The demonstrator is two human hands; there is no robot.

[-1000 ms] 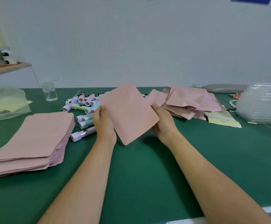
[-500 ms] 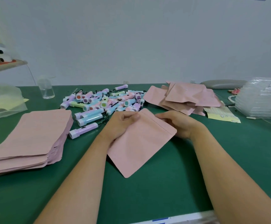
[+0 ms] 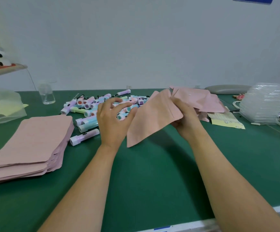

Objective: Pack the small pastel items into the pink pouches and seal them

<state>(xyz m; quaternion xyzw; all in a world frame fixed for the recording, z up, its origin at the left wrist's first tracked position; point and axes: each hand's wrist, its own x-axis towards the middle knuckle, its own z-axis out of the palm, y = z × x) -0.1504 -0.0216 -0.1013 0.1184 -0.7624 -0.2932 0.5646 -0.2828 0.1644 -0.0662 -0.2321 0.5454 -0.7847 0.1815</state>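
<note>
The right hand [image 3: 184, 118] holds one flat, matte pink pouch [image 3: 151, 121] by its seam-lined end, fingers clamped on the film. The pouch hangs tilted above the middle of the green-matted bench [image 3: 152, 173]. The left hand [image 3: 112, 121] hovers just beside the pouch's left edge, fingers apart, loosely curved, holding nothing. Beyond it, toward the far edge, lies a heap of cylindrical pastel items [image 3: 92, 111] with white ends. A stack of flat, round-cornered pouches [image 3: 30, 141] sits at the left edge, and a loose pile of pouches [image 3: 199, 99] lies toward the far right.
</note>
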